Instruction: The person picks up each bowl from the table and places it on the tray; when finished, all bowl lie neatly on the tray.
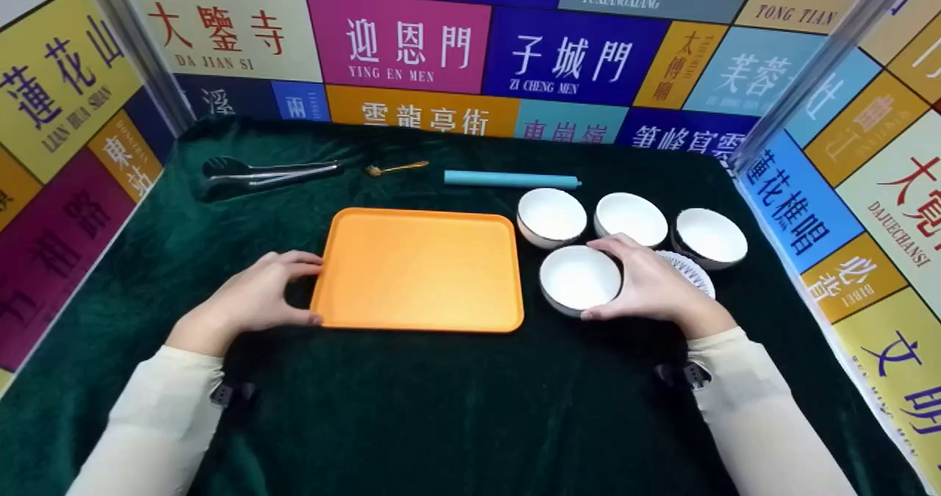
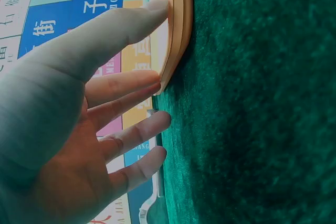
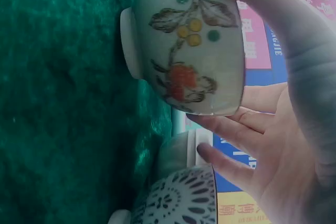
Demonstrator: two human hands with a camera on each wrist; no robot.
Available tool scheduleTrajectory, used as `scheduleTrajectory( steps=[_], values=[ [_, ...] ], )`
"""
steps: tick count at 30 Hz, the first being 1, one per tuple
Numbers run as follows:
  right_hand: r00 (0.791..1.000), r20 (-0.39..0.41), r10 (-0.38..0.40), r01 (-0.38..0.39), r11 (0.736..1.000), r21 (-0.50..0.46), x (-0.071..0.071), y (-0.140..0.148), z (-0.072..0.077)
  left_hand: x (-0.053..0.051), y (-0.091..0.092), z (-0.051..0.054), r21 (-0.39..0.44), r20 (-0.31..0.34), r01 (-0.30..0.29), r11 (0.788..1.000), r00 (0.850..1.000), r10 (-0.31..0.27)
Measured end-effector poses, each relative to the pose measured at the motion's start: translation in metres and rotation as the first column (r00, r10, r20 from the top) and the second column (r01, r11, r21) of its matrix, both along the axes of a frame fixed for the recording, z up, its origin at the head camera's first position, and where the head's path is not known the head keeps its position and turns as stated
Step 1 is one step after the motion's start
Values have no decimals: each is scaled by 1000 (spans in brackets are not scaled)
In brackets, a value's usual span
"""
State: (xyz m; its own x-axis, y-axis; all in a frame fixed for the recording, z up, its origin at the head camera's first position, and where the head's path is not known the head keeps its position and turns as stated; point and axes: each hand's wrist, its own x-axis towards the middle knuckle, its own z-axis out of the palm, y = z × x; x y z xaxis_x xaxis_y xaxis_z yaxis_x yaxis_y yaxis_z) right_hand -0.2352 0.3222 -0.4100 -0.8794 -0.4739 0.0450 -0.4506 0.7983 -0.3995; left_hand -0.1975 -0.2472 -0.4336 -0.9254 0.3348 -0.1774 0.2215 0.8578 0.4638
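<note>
My left hand [image 1: 257, 294] touches the left edge of an orange rectangular tray [image 1: 419, 272]; its thumb and index fingertip rest on the rim, the other fingers spread apart [image 2: 68, 124]. My right hand [image 1: 650, 283] holds a white bowl [image 1: 581, 279] by its right side, with the thumb near the front and fingers at the back. Painted fruit and leaves decorate this bowl's outside [image 3: 194, 45] in the right wrist view. The bowl stands upright just right of the tray. Partly hidden behind my right hand lies a dish with a dark pattern [image 1: 691, 272].
Three more white bowls stand behind and right: one [image 1: 551, 217], a second [image 1: 631, 217] and a third [image 1: 711, 237]. Along the back lie black-headed tongs [image 1: 268, 173], a small golden spoon [image 1: 397, 167] and a blue rod [image 1: 511, 179]. Dark green cloth [image 1: 441, 408] covers the table.
</note>
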Motion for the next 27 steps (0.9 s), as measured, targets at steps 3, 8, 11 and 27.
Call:
scheduleTrajectory(
  steps=[3,8,11,27],
  values=[
    [1000,-8,29,-29,999,-37,0,-5,2,2,0,0,-1,0,1,1000,1000,-1],
    [997,-24,69,-71,992,-101,2,-16,4,2,3,2,-7,12,1,1000,1000,-1],
    [996,-45,83,-88,989,-123,1,-26,4,0,5,6,-29,10,-1,1000,1000,1],
    [988,-75,132,-144,971,-192,-21,-104,-5,-1,11,9,-63,3,-6,998,1000,7]
  ],
)
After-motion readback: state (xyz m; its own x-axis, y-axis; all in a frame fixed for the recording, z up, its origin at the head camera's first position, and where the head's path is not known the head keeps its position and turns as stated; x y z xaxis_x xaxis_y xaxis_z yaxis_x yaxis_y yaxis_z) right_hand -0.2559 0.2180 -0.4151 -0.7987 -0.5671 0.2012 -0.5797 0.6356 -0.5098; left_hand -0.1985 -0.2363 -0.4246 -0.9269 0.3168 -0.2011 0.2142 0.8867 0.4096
